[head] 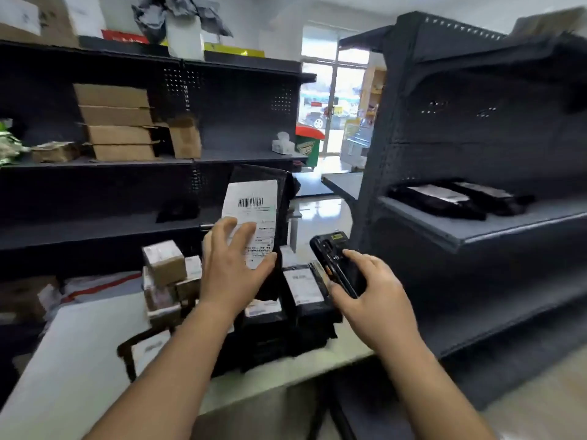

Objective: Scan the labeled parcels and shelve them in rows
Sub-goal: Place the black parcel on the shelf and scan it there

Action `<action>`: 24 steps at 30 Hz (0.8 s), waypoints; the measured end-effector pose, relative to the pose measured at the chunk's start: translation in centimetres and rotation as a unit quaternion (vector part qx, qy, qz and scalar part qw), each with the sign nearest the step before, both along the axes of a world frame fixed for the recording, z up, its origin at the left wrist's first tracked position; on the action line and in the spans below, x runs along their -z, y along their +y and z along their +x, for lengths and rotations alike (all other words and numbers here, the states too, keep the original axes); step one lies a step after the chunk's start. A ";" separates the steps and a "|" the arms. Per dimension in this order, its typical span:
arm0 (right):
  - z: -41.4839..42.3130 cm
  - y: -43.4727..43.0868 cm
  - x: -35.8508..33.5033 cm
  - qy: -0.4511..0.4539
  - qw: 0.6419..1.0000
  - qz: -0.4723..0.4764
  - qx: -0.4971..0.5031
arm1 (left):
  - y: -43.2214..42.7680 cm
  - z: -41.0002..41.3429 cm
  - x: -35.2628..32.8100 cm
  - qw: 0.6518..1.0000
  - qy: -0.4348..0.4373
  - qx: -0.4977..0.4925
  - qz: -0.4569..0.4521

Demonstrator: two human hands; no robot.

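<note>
Parcel [263, 204] stood on end for scanning, barcode uncovered.

Left hand [233, 265] lies flat on the lower half of its white paper label, fingers spread and fairly straight. This steadies the soft black plastic bag upright, and I judge it keeps the barcode above the fingers clear to read. Right hand [371, 290] grips a black slab-shaped scanner [333, 258] just beside the parcel, its head tilted up toward the label. The hands are apart. Below them a smooth white table [79, 344] carries more labelled black bags [301, 300] and small taped cardboard boxes [163, 263], apparently awaiting scanning. To the right, a dark metal shelf [495, 227] holds two shelved bags [444, 200] lying flat side by side. Far left, plain stacked cartons [117, 122] sit against a perforated back panel.
</note>
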State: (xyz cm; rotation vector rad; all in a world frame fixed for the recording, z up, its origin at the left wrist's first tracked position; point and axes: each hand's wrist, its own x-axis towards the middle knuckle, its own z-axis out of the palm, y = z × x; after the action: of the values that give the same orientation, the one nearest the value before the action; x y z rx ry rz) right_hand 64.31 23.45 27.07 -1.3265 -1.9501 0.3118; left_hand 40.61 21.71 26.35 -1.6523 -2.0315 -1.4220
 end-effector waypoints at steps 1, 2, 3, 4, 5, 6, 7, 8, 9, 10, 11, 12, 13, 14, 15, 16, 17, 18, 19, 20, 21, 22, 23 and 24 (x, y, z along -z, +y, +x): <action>2.2 -0.7 -0.2 -0.004 1.000 -0.001 0.016 | -0.1 2.2 0.1 1.000 -0.003 0.023 -0.002; 4.4 -1.4 -0.5 -0.005 0.999 0.000 0.033 | 0.0 4.4 0.1 0.999 -0.002 0.049 -0.004; 6.5 -1.9 -0.7 -0.003 0.999 0.007 0.050 | 0.1 6.7 -0.1 0.997 0.003 0.072 -0.003; 8.7 -2.3 -0.8 0.004 0.998 0.015 0.068 | 0.4 9.0 -0.4 0.995 0.012 0.094 -0.001; 10.8 -2.5 -0.9 0.014 0.996 0.023 0.086 | 0.8 11.3 -0.6 0.993 0.022 0.114 0.002; 13.0 -2.7 -0.9 0.024 0.994 0.027 0.103 | 1.2 13.7 -0.9 0.991 0.031 0.133 0.007; 15.3 -2.7 -0.8 0.031 0.992 0.030 0.119 | 1.8 16.1 -1.1 0.988 0.038 0.149 0.012; 17.5 -2.6 -0.7 0.037 0.990 0.030 0.134 | 2.4 18.6 -1.2 0.985 0.046 0.165 0.016; 19.8 -2.4 -0.6 0.042 0.987 0.029 0.150 | 3.2 21.0 -1.3 0.982 0.053 0.180 0.020; 22.2 -2.1 -0.6 0.046 0.985 0.028 0.167 | 4.0 23.5 -1.4 0.978 0.060 0.196 0.025; 24.6 -1.7 -0.5 0.049 0.982 0.026 0.183 | 5.1 26.0 -1.5 0.975 0.067 0.212 0.030; 27.0 -1.2 -0.5 0.052 0.979 0.026 0.197 | 6.2 28.5 -1.6 0.971 0.074 0.226 0.035; 29.5 -0.6 -0.6 0.053 0.976 0.028 0.209 | 7.3 31.0 -1.7 0.968 0.077 0.237 0.040; 31.8 0.2 -0.8 0.053 0.974 0.031 0.218 | 8.5 33.5 -1.9 0.965 0.076 0.247 0.045; 34.1 0.9 -1.0 0.054 0.972 0.033 0.226 | 9.6 35.9 -2.2 0.963 0.072 0.256 0.049; 36.4 1.7 -1.2 0.056 0.970 0.034 0.233 | 10.7 38.4 -2.5 0.961 0.065 0.264 0.052; 38.6 2.6 -1.4 0.057 0.969 0.038 0.238 | 11.8 40.7 -2.8 0.959 0.060 0.269 0.058; 40.8 3.5 -1.7 0.059 0.967 0.042 0.242 | 12.9 43.0 -3.2 0.958 0.058 0.273 0.063; 42.8 4.5 -1.9 0.060 0.966 0.045 0.246 | 14.0 45.1 -3.5 0.957 0.057 0.276 0.064; 44.8 5.6 -2.1 0.062 0.965 0.048 0.249 | 15.0 47.2 -3.7 0.957 0.056 0.279 0.062; 46.7 6.7 -2.3 0.062 0.965 0.049 0.251 | 16.1 49.1 -3.9 0.956 0.056 0.283 0.060; 48.4 7.8 -2.5 0.063 0.964 0.050 0.254 | 17.2 50.9 -4.0 0.955 0.056 0.287 0.056; 50.0 8.9 -2.6 0.063 0.963 0.049 0.257 | 18.3 52.6 -4.0 0.954 0.055 0.291 0.051; 51.5 10.1 -2.7 0.065 0.962 0.047 0.260 | 19.4 54.1 -3.9 0.953 0.057 0.294 0.046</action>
State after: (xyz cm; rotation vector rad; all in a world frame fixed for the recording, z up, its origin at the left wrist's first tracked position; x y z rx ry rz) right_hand 115.80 33.54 29.75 -1.6472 -1.4242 0.0448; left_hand 94.71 41.13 30.29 -2.3543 -1.4393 -1.4969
